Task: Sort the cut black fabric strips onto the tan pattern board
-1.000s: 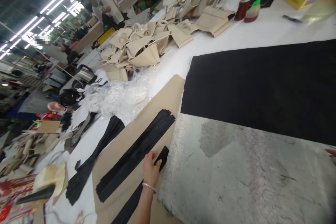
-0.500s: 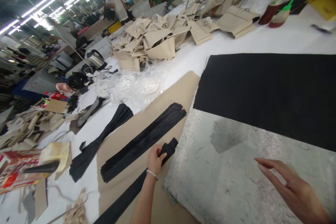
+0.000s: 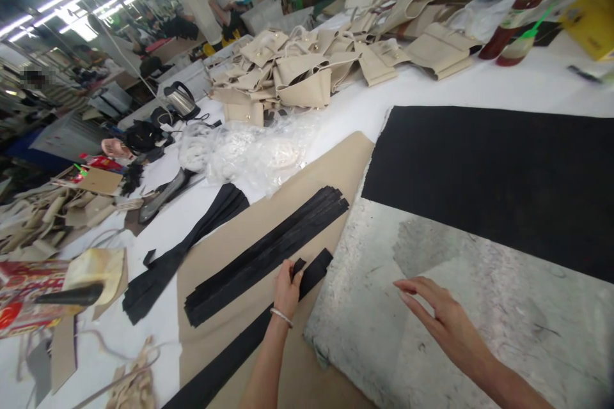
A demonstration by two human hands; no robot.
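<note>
A scuffed, mottled grey slab (image 3: pixel 460 358) fills the lower right, a black sheet (image 3: pixel 494 179) across its upper part. At lower centre, a tan sheet (image 3: pixel 206 348) bears a narrow black strip (image 3: pixel 230 358), matte, straight-edged, slanting up from the bottom edge. My right hand (image 3: pixel 445 312), thumb and fingers slightly parted, is over the slab; my left hand (image 3: pixel 286 293) pinches a small black end (image 3: pixel 299 264) mid-frame.

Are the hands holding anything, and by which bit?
The left hand pinches a black strip near its far end; the right hand holds nothing.
</note>
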